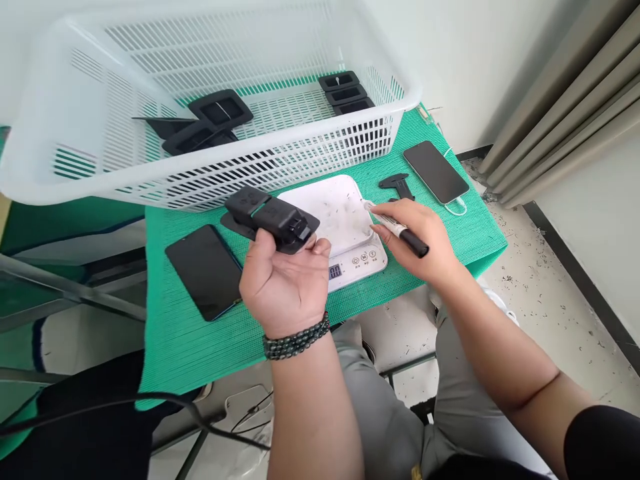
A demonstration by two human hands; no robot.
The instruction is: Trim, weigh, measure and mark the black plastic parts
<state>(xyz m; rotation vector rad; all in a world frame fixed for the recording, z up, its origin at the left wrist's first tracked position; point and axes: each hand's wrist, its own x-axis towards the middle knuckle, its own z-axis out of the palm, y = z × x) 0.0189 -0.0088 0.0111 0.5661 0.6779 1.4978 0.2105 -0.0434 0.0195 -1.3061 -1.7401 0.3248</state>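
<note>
"Where was the black plastic part (pixel 273 215)?"

"In the left hand (pixel 286 287), held up above the near-left edge of the white scale (pixel 357 270). The palm faced up, with the thumb against the near side of the part and the fingers curled in behind and below."

"And the right hand (pixel 417 240)?"

"Closed to a pinch round a marker (pixel 400 230), thumb on one side, fingers on the other, just by the right edge of the scale. The marker's black end pointed down and right; I couldn't tell whether the other end was capped or touched the scale."

"Did the scale read anything?"

"Its display (pixel 335 271) showed 0.0, and small dark specks lay on the white top."

"What else was on the table?"

"A green cover (pixel 175 353) was spread over it. A dark-screened tablet or large phone (pixel 203 270) lay left of the scale. Beyond the right hand were a black caliper (pixel 397 185), partly hidden, and a phone (pixel 436 172) with a white cable (pixel 457 208) at its near end."

"And behind?"

"A white basket (pixel 310 132), with black frame-like pieces (pixel 220 108) at its left and three more lined up at its right."
</note>
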